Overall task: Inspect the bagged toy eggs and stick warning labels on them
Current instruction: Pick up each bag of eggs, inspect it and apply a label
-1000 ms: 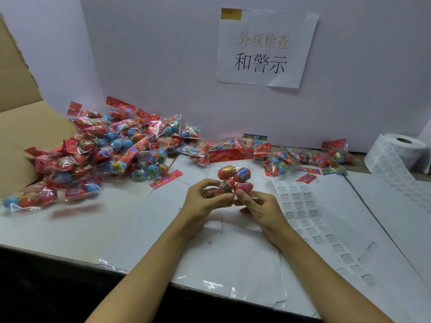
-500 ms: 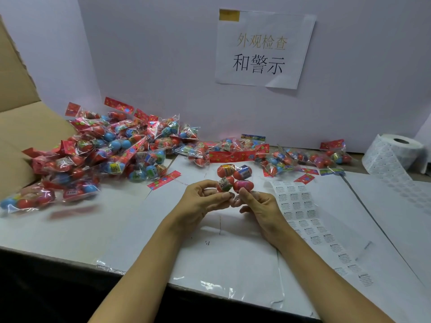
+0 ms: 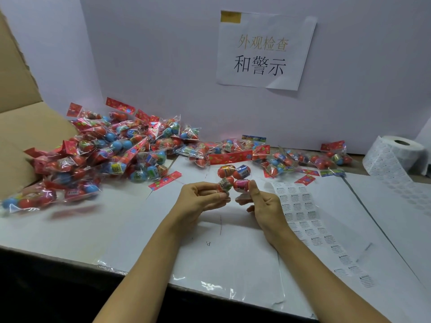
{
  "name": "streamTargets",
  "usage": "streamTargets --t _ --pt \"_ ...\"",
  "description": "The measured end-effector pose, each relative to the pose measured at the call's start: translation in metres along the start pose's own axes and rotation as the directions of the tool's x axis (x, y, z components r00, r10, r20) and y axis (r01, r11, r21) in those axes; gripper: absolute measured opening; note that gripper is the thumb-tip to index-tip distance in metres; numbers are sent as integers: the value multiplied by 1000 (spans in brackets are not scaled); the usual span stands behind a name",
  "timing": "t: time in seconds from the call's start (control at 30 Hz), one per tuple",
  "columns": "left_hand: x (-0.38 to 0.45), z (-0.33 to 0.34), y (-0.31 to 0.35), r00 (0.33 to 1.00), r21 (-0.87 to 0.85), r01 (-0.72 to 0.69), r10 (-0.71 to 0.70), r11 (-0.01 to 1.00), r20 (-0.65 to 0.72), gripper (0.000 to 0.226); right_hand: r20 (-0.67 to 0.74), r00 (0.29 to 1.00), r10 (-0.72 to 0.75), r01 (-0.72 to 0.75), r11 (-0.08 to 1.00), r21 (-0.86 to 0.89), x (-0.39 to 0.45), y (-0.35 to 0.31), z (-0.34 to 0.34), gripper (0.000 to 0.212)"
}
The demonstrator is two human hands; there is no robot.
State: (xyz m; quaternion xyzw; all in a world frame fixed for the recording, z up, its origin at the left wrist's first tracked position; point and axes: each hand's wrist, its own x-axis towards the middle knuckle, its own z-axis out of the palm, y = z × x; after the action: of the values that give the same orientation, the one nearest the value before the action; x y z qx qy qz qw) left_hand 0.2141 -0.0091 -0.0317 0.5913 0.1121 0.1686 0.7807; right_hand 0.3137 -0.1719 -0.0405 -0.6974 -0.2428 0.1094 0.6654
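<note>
left grip (image 3: 198,197) and right grip (image 3: 261,201) both pinch one clear plastic bag of four red toy eggs (image 3: 233,179), held up between them just above the white bench (image 3: 70,229). it looks under inspection, no label visible yet. a heap of bagged eggs (image 3: 105,155) lies left of the grips, more behind; which are done i cannot tell. the white warning-label sheet (image 3: 300,210) lies just right, the roll (image 3: 394,157) farther right, nothing blocking.

A white paper sign (image 3: 265,50) with Chinese characters hangs taped on the pale back wall (image 3: 140,54); an open brown cardboard box (image 3: 21,117) sits far left.
</note>
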Motion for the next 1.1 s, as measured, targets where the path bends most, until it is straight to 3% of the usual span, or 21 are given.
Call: streamTargets --t 0.13,0.27,0.33,0.4,0.5,0.6,0.73,0.83,0.93,1.0,1.1 --pt "2 -1 -4 998 28 -32 33 999 -44 29 -116 993 -21 20 1000 -8 3 3 -2 41" --pt "5 -5 -8 980 -16 -84 79 996 -185 29 -256 966 35 -18 997 69 5 10 -11 33" --pt "5 -2 -9 957 79 -130 146 988 -251 30 -173 985 -21 23 1000 8 2 10 -8 32" --pt "4 3 -12 934 284 -207 275 936 -227 29 -42 998 -47 48 999 13 -3 5 -2 34" --pt "-2 12 -16 936 421 -318 353 850 -6 29 86 996 -34 30 998 47 -2 4 0 47" --pt "-6 18 -20 924 503 -378 355 777 146 18 81 996 -29 28 999 18 0 6 -1 48" --pt "-7 19 -22 918 537 -376 382 755 106 9 71 995 -76 68 992 110 -1 6 0 39" --pt "-5 16 -19 909 532 -351 417 771 -5 21 62 997 -38 27 984 175 0 2 -4 31" --pt "-3 14 -17 936 491 -239 333 838 -113 47 63 998 13 -22 987 156 0 1 -8 17" --pt "-1 13 -16 973 396 -153 207 905 -98 60 86 996 28 -41 987 154 0 1 -8 17" --pt "-1 14 -17 994 242 -110 105 964 34 43 87 996 29 -42 989 145 0 0 -7 31"
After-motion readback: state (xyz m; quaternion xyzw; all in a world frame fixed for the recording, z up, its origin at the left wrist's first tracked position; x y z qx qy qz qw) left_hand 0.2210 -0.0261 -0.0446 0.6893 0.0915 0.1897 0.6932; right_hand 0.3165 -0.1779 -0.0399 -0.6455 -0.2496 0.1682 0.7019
